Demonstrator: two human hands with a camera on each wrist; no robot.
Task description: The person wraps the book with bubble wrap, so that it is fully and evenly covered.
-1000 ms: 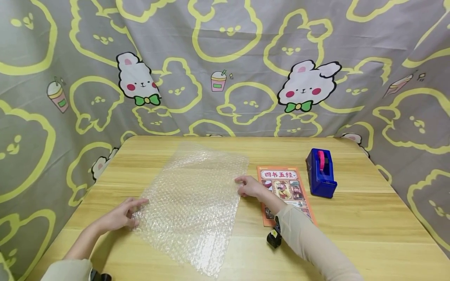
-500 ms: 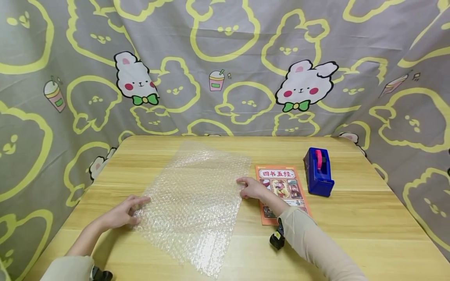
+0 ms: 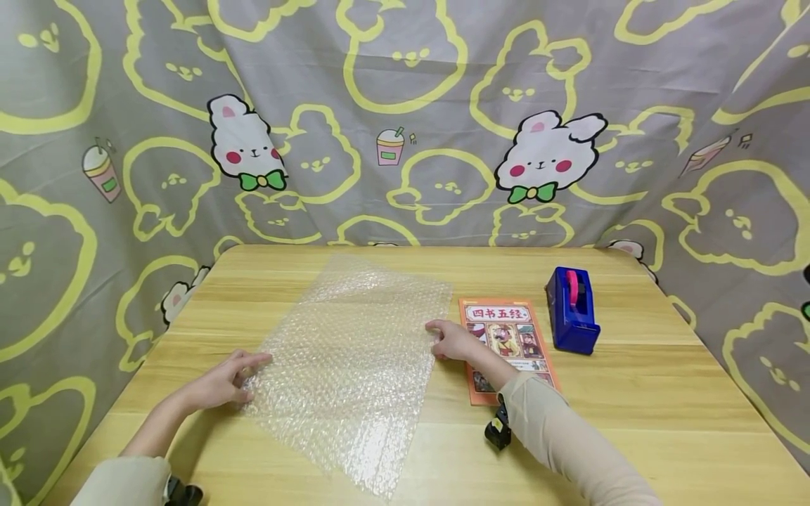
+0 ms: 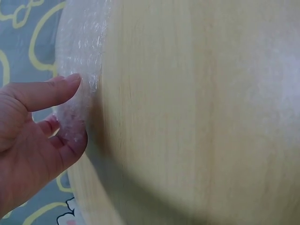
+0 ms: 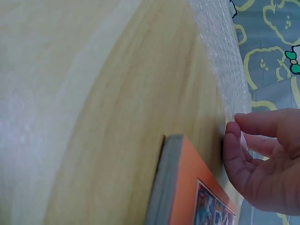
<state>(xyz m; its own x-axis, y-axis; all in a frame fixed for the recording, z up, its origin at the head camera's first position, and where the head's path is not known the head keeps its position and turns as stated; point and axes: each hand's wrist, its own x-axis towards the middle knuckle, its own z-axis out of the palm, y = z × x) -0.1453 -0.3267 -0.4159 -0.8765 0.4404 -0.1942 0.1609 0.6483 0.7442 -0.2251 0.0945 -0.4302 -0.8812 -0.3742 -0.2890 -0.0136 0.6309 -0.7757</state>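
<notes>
A clear sheet of bubble wrap (image 3: 354, 351) lies on the table, set at a slant. My left hand (image 3: 218, 383) grips its left edge; in the left wrist view the wrap (image 4: 84, 47) passes between the thumb and the curled fingers of that hand (image 4: 33, 136). At the opposite edge, my right hand (image 3: 454, 339) pinches the sheet between thumb and fingertip. The right wrist view shows that hand (image 5: 267, 164) with its other fingers curled, beside the orange book (image 5: 187, 183). My right forearm passes over part of this book's cover.
Right of the wrap lies the comic-style book (image 3: 504, 337). Behind it to the right stands a blue tape dispenser (image 3: 576, 330) with a pink roll (image 3: 572, 284). A patterned grey curtain (image 3: 430, 218) rises along the back and sides of the wooden table (image 3: 645, 393).
The head view has shifted very slightly. Both hands keep their places at the two edges of the bubble wrap, which lies almost unmoved.
</notes>
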